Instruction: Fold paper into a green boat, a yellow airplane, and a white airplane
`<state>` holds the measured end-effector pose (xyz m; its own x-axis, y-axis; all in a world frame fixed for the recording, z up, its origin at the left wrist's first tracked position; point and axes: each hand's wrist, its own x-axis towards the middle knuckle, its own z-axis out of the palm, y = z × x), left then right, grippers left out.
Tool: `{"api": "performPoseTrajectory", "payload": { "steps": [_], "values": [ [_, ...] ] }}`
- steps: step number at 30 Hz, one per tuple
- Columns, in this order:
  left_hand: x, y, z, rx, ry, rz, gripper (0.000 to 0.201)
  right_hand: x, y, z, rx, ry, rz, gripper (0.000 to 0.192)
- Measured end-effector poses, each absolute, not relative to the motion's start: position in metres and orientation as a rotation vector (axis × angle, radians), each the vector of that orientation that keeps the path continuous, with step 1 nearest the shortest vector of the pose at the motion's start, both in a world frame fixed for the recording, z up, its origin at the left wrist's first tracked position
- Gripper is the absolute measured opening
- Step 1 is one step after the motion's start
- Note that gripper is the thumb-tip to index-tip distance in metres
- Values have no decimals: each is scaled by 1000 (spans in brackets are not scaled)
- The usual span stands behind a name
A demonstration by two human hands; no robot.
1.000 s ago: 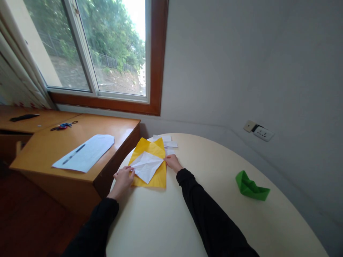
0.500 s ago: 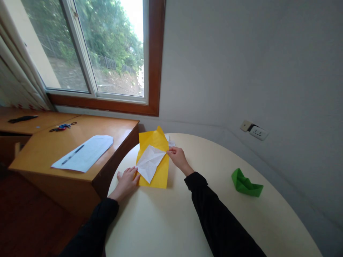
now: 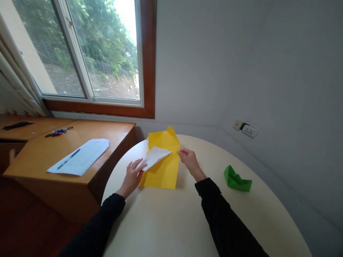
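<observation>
A sheet of yellow paper (image 3: 162,178) lies on the round table, its far corner bent upward. Over it is a smaller creased piece of white paper (image 3: 157,156), now looking narrower and tilted. My left hand (image 3: 132,176) has its thumb and index finger at the white paper's lower left corner, the other fingers spread. Thumb and fingertips of my right hand (image 3: 189,159) are pinched together at the yellow paper's right edge. The white paper's right tip ends a little short of that hand.
To the right on the cream round table (image 3: 166,217) sits a folded green paper boat (image 3: 237,180). A wooden desk (image 3: 118,130) at left bears pale paper sheets (image 3: 91,151), a pen (image 3: 69,159) and scissors (image 3: 59,132). A wall socket (image 3: 249,130) is behind the table.
The white paper has tilted up and its lower part no longer shows flat. My left hand has moved onto its corner. My right hand has left the white tip and pinches the yellow edge.
</observation>
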<state>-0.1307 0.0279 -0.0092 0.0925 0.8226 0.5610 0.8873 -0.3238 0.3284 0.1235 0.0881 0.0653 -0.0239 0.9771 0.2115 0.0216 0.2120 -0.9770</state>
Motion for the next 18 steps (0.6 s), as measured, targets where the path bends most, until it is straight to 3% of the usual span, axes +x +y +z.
{"api": "performPoseTrajectory", "payload": {
  "steps": [7,13,18],
  "values": [
    [-148,54,43,-1911,-1826,-1337,31,184,67,59,-1118,-1163,1069,29],
    [-146,91,78,-1784,-1913,-1282,36,212,28,27,-1170,-1033,1155,37],
    [-119,123,69,-1996,-1851,-1104,36,218,0,5,-1214,-872,1265,32]
  ]
}}
